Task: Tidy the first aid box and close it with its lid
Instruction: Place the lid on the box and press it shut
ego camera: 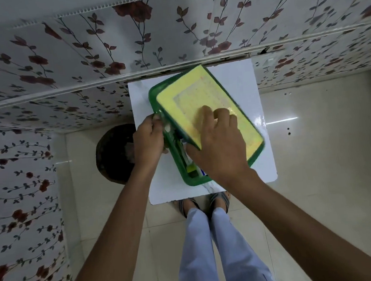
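Observation:
A green first aid box (190, 180) stands on a small white table (244, 79). Its yellow lid (189, 90) lies tilted across the top, shifted to the right, so a strip of the box stays uncovered along the left and near side. Small items (192, 170) show in that gap, one yellow-green. My right hand (219, 142) lies on the lid's near part, thumb hooked under its near edge, holding it. My left hand (149, 139) grips the box's left rim.
The white table stands against a flower-patterned wall (61, 61). A dark round object (114, 155) sits on the tiled floor left of the table. My feet in sandals (203, 202) are at the table's near edge.

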